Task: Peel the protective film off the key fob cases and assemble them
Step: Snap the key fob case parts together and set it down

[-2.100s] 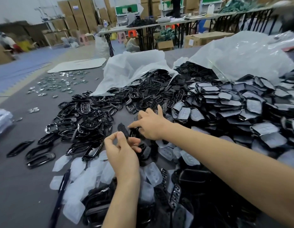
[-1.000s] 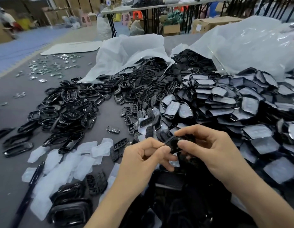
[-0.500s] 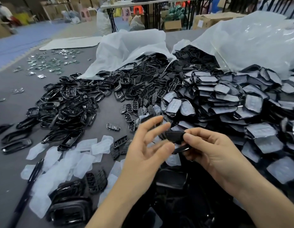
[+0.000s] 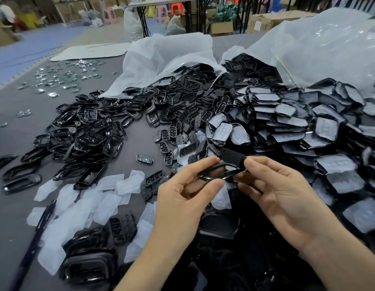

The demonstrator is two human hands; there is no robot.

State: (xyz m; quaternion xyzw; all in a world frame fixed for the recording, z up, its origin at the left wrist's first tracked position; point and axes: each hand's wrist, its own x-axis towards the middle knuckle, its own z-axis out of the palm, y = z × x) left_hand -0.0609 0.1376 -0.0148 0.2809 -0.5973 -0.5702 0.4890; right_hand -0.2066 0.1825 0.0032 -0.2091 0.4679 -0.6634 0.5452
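Above the counter (image 4: 140, 144) my left hand (image 4: 182, 198) pinched a glossy frame (image 4: 231, 174), my right hand (image 4: 277, 192) a black insert (image 4: 232, 157), which I judged next needed pressing in.

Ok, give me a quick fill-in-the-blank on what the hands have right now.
1. The left hand pinches a glossy ____ frame.
2. The right hand holds a black insert, ____ rather than glossy.
3. Peeled films lie on the table, ____ of both hands.
Missing: black; matte; left.
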